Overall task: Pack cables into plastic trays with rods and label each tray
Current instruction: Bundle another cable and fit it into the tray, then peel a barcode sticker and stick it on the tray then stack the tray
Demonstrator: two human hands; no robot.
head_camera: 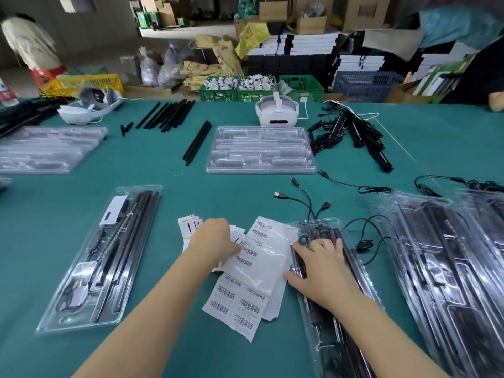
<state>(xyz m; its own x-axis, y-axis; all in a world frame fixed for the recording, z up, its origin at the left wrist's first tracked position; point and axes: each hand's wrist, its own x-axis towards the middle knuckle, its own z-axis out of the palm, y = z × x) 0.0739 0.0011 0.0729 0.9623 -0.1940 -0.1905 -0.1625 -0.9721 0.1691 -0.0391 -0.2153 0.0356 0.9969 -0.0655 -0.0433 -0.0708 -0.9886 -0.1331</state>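
- Your left hand (215,237) lay on the barcode label sheets (255,271) in the middle of the green counter (191,165), with the fingers bent down onto the paper; I could not tell whether they pinched a label or only pressed on it.
- Your right hand (323,266) rested flat on a filled plastic tray (324,296) just right of the sheets, with the fingers spread and fairly straight, pressing on the tray and gripping nothing.
- That tray held black rods and a coiled cable, and a black cable with USB plugs (305,199) trailed from its far end across the counter.
- A second packed tray (101,257) lay to your left, with a white label (114,210) at its far end.
- More packed trays (447,268) lay to your right, overlapping one another.
- A stack of empty clear trays (260,150) sat further back, with loose black rods (197,143) just to its left and a tangle of cables (349,132) to its right.
- A white headset (276,110) stood behind the empty trays.
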